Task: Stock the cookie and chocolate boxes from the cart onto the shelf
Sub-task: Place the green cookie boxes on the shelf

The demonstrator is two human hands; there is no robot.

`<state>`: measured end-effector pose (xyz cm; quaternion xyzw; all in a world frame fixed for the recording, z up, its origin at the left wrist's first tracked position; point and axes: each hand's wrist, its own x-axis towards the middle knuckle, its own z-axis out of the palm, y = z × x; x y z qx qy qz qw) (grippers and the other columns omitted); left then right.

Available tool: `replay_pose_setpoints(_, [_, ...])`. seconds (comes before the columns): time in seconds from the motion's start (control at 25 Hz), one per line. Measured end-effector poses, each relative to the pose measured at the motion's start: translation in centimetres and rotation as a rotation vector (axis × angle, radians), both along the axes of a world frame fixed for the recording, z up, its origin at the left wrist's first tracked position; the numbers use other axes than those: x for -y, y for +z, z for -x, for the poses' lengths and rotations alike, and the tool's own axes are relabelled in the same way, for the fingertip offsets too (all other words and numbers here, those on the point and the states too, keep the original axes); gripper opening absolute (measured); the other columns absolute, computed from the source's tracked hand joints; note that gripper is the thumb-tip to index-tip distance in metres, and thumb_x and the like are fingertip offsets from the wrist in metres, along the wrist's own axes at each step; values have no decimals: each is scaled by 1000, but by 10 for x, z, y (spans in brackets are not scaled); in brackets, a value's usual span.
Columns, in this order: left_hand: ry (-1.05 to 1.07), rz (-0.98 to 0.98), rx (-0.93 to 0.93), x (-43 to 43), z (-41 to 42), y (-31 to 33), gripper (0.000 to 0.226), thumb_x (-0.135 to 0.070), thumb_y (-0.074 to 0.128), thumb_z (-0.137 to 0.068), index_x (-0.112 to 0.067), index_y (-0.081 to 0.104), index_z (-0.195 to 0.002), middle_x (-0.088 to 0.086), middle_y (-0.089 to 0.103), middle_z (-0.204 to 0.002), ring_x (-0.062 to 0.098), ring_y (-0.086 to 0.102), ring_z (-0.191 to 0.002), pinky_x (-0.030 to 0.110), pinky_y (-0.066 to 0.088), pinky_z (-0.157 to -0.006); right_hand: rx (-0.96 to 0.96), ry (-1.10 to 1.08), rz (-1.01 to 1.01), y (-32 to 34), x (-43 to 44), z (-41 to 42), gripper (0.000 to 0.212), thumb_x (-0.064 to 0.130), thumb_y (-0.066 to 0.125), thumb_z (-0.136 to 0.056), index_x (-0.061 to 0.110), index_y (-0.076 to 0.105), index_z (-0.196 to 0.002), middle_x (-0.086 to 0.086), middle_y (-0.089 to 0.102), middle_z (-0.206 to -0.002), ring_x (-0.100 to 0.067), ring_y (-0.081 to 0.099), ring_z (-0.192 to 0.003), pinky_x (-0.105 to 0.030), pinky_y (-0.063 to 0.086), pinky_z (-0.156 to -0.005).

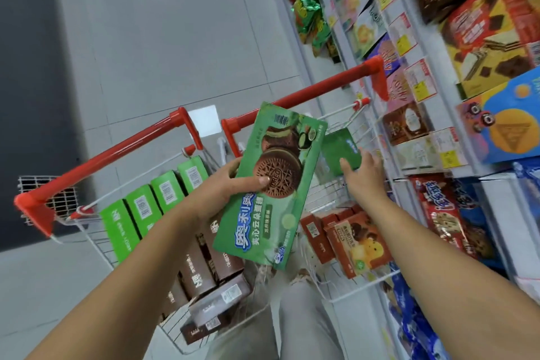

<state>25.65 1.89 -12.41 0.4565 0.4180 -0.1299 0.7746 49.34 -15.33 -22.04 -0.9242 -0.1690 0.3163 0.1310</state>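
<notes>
Pale grey floor tiles (175,23) fill the aisle, with a dark strip (26,82) along the far left. Green snack bags (306,6) sit near the top. Blue packets (409,316) crowd the lower right. Price tags (404,35) run in a slanting row between them, white and yellow, print too blurred to read.

Green cookie box (277,184): printed card, glossy, smooth. Small dark-green box (340,155): same glossy card. Brown boxes (204,266): card, satin sheen. Cart basket (365,280): white-coated metal wire. Handle bars (306,92): smooth red plastic. Snack bags (306,9): shiny crinkled film. Floor (175,38): matt grey tile. Trousers (304,324): pale cloth.
</notes>
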Motion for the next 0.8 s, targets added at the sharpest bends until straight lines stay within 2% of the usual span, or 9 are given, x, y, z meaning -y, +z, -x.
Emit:
replay_pose_setpoints(0.12, [42, 6, -22, 5, 13, -6, 75, -37, 80, -61, -19, 49, -127, 20, 70, -107, 37, 69, -87, 43, 56, -77, -4, 41, 129, -36, -2, 3, 86, 53, 62, -85, 20, 17, -150, -12, 24, -148, -36, 35, -128, -45, 41, -95])
replay_pose_setpoints(0.2, [69, 12, -29, 9, 17, -12, 73, -36, 81, -62, -20, 50, -127, 20, 70, -108, 39, 69, -89, 45, 56, -80, 56, 54, 127, -48, -8, 3, 94, 50, 69, -79, 21, 14, -150, -14, 26, -146, -36, 37, -126, -48, 43, -93])
replay_pose_setpoints(0.36, [117, 36, -27, 12, 20, -17, 75, -36, 82, -63, -18, 50, -127, 23, 68, -111, 41, 67, -91, 50, 53, -85, 109, 8, -33, -34, -14, 5, 89, 35, 77, -75, 19, 27, -146, -14, 38, -137, -33, 42, -121, -46, 47, -91])
replay_pose_setpoints(0.48, [91, 52, 1, 11, 14, 1, 84, -41, 87, -55, -11, 51, -125, 26, 68, -108, 39, 67, -87, 50, 54, -83, 129, -12, -229, 33, 11, 9, 78, 37, 77, -73, 25, 37, -139, -6, 41, -131, -22, 44, -116, -34, 45, -86])
replay_pose_setpoints(0.64, [6, 49, 125, 6, -7, 64, 88, -44, 93, -37, -11, 59, -111, 19, 73, -93, 30, 71, -71, 39, 60, -67, 94, -127, -525, 171, 69, 10, 58, 30, 80, -74, 34, 50, -125, 5, 51, -123, -5, 53, -107, -13, 40, -82])
replay_pose_setpoints(0.72, [-80, 52, 192, 5, -22, 103, 87, -37, 93, -40, -7, 58, -114, 19, 73, -91, 30, 71, -70, 37, 59, -63, 63, -215, -632, 247, 94, 12, 51, 25, 78, -78, 33, 54, -122, 12, 56, -120, 14, 54, -101, -1, 38, -77])
replay_pose_setpoints(0.8, [-158, 23, 253, 8, -40, 139, 94, -34, 93, -41, -4, 54, -121, 21, 73, -92, 31, 71, -70, 38, 59, -64, 25, -288, -708, 309, 118, 18, 47, 17, 76, -80, 30, 57, -122, 19, 59, -111, 26, 53, -87, 4, 37, -69])
